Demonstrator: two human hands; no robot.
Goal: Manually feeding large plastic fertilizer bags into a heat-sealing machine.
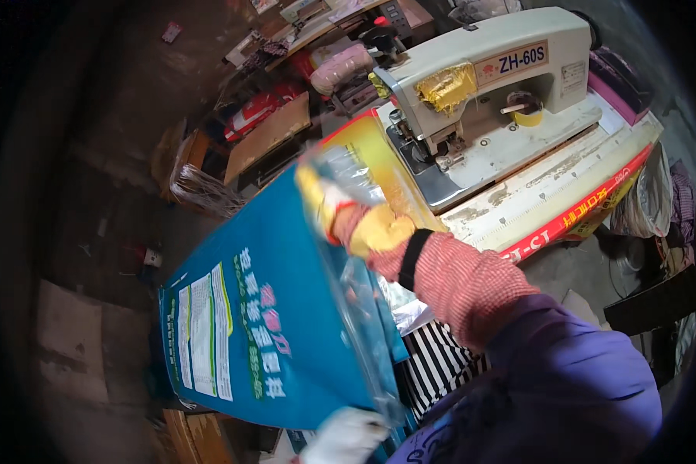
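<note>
A large blue printed plastic sack [286, 309] lies slantwise before me, its open edge toward my body. Clear film [348, 325], like a liner, shows along that edge. My left hand [344, 437], in a white glove, is closed at the near corner of the sack's edge; motion blurs it. My right hand [336, 205], in a yellow and white glove, reaches to the far corner of the same edge. Its fingertips are smeared, so I cannot see whether they grip the sack. A pink checked oversleeve with a black band covers that forearm.
A white industrial sewing machine [495, 69] stands on a worn bench [510, 209] at the far right. A yellow and red printed sack [402, 170] lies beside it. Beyond are a wooden board [267, 139], a pink roll [340, 68] and another cluttered table [325, 27]. Cardboard [69, 332] lies at left.
</note>
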